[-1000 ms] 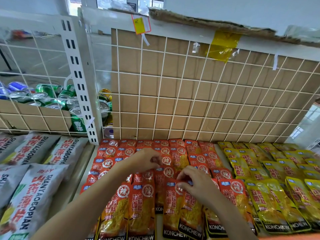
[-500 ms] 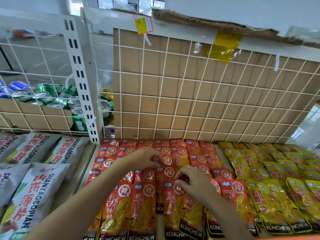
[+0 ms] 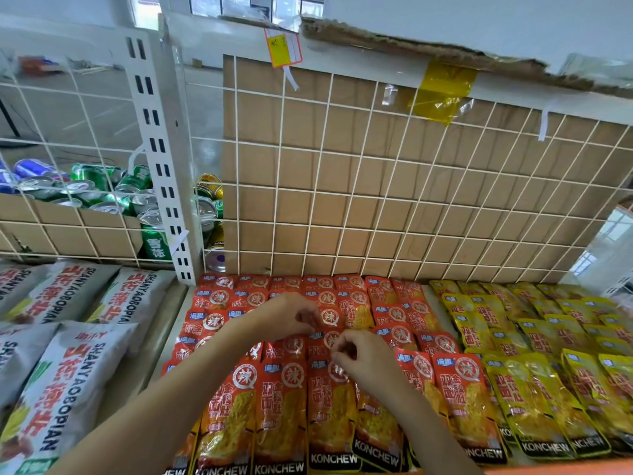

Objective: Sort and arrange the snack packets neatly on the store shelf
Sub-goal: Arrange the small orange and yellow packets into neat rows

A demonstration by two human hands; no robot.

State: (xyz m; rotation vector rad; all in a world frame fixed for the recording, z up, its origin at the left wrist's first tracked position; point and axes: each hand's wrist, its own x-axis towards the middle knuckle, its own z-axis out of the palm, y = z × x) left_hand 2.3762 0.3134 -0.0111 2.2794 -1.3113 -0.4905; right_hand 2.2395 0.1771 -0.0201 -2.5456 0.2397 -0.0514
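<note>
Red KONCHEW snack packets (image 3: 281,406) lie in overlapping rows on the shelf, filling its middle. Yellow packets (image 3: 534,341) of the same brand fill the right part. My left hand (image 3: 291,315) reaches over the middle rows, and its curled fingertips pinch the top edge of a red packet (image 3: 330,317). My right hand (image 3: 363,363) is just below and to the right; its thumb and fingers pinch the top of a front-row red packet (image 3: 330,402). Both forearms cover several packets under them.
A white wire grid backed with brown cardboard (image 3: 376,186) closes the shelf's rear. A slotted white upright (image 3: 161,173) divides the bays. Grey SHANYAOBOPIAN bags (image 3: 68,371) lie in the left bay, and drink cans (image 3: 102,190) are stacked behind the grid.
Both hands stay over the red packets, shifting only slightly; the right hand's fingers have lifted a little at the packet's top edge. The camera has tilted a bit.
</note>
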